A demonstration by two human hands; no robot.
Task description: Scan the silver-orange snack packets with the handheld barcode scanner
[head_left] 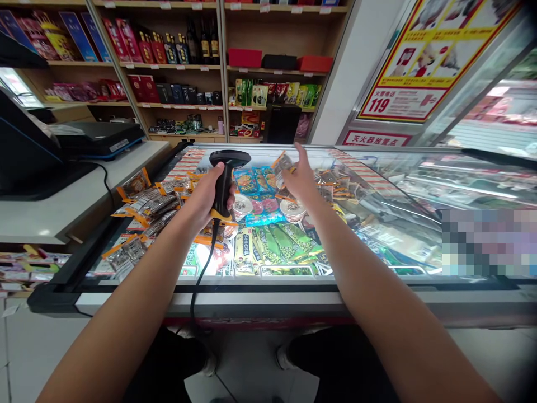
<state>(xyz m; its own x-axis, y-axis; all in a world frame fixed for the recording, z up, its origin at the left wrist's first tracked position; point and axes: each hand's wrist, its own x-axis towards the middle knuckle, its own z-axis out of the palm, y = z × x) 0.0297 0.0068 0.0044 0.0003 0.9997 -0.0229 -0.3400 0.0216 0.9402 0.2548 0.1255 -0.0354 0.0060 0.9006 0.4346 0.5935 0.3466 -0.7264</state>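
Note:
My left hand (211, 193) is wrapped round the handle of a black barcode scanner (224, 179), its cable hanging down over the freezer's front edge. My right hand (300, 178) pinches a small clear packet with orange edges (283, 163) above the freezer's glass top, one finger pointing up. Left of the scanner, a heap of similar orange-edged packets (155, 204) lies on the glass. More such packets (338, 184) are spread out to the right of my right hand. Beneath the glass show blue ice-cream packs (264, 210), white-lidded tubs (292, 210) and green packs (283, 240).
A chest freezer (268, 298) spans the space before me. At left is a counter (37, 215) with a weighing scale (98, 137) and a dark screen. Shelves (172, 66) with bottles and boxes stand behind. A red-and-yellow poster (419, 61) hangs at right.

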